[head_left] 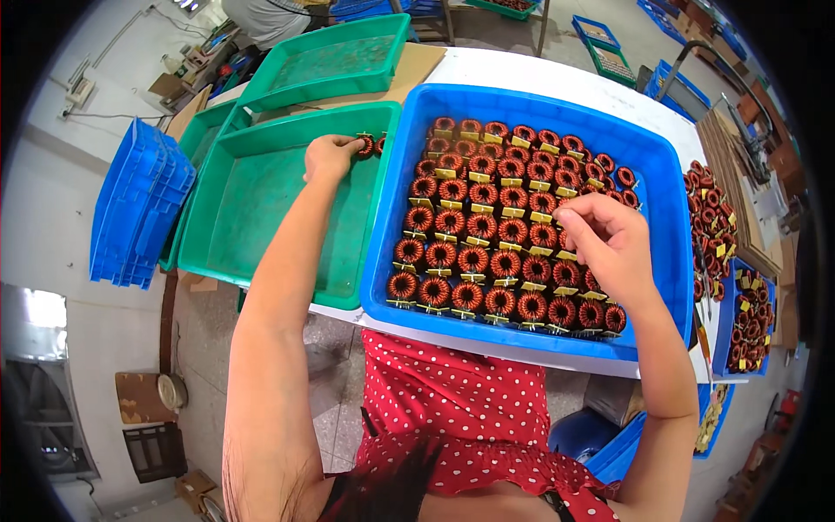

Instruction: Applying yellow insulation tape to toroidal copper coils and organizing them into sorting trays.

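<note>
My left hand (329, 159) reaches into the far right corner of a green tray (261, 209). Its fingers are closed on a copper-wound toroidal coil (366, 146), and another coil (380, 146) stands beside that one against the tray wall. To the right, a blue tray (522, 339) holds many such coils in rows, upright on small yellowish base plates. Over the right part of these rows hovers my right hand (613, 248), thumb and forefinger pinched together among the coils. Whatever lies between those fingertips is hidden from view.
Another green tray (326, 65) lies beyond the first. Stacked blue crates (143, 204) stand at the left. Right of the blue tray, loose coils (711, 217) are heaped on the white table, near a blue bin of coils (750, 317). A person (270, 22) is at the far left.
</note>
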{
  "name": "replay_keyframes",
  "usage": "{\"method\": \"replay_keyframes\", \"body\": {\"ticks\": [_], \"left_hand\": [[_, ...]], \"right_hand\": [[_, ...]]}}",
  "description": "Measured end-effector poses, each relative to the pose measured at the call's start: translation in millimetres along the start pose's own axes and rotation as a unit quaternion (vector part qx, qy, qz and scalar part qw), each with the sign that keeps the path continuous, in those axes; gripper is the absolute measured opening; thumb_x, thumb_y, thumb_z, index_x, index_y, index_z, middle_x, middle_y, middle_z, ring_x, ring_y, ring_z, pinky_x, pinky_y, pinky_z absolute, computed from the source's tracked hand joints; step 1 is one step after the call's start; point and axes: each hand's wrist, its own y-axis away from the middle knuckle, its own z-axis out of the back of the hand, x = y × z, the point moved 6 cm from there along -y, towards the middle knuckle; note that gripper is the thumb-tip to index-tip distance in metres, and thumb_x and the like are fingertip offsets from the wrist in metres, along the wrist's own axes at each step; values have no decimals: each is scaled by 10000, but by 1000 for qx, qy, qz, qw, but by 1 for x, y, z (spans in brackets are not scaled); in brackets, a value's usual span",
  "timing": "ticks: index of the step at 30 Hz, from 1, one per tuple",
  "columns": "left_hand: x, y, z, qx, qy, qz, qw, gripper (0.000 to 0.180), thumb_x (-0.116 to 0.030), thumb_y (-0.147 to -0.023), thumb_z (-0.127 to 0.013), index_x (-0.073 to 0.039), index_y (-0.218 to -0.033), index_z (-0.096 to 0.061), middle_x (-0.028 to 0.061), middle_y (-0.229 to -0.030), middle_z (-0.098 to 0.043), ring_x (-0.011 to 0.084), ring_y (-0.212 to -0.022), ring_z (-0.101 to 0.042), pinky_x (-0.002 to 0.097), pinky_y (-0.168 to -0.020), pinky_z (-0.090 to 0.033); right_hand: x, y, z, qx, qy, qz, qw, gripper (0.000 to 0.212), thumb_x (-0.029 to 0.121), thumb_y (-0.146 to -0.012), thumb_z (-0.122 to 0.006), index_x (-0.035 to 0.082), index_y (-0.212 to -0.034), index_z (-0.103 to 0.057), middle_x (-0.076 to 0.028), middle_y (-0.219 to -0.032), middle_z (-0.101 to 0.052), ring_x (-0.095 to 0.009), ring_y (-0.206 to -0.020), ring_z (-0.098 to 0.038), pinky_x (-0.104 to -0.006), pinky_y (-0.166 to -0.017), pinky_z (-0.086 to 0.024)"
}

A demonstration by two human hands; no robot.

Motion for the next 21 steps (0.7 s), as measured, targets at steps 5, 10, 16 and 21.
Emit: {"method": "replay_keyframes", "body": {"ticks": [5,10,16,21], "left_hand": [[-2,-4,-1,20,-48,-30,998,337,-452,-732,-697,-192,-944,-726,78,-903,-684,243,-857,-631,402,-790,-462],[-37,17,16,-149,-207,-111,961,354,-440,-772,-648,-140,-948,-717,111,-935,-675,263,-890,-627,365,-804,-471],[-158,91,8,11,114,-435,893,203,-206,-816,-650,-61,-950,-698,110,-953,-678,228,-877,-633,316,-787,-475],[-215,163,-72,229,8,-501,835,266,-131,-911,-522,-137,-1161,-613,47,-1114,-640,192,-1023,-589,321,-873,-429]], "right_hand": [[-7,-3,12,-27,-23,-44,998,92,108,-848,-629,19,-838,-649,27,-612,-563,-18,-544,-486,-194,-484,-371],[-9,-13,55,-113,-12,-20,993,183,199,-879,-606,27,-838,-653,23,-612,-566,-24,-541,-488,-193,-482,-377],[-20,-22,80,-164,13,-28,986,243,273,-876,-601,43,-819,-655,22,-600,-560,-29,-510,-473,-188,-455,-360],[-28,-19,76,-158,70,-32,984,254,266,-861,-607,25,-797,-649,-18,-596,-587,-66,-535,-528,-242,-499,-407]]}}
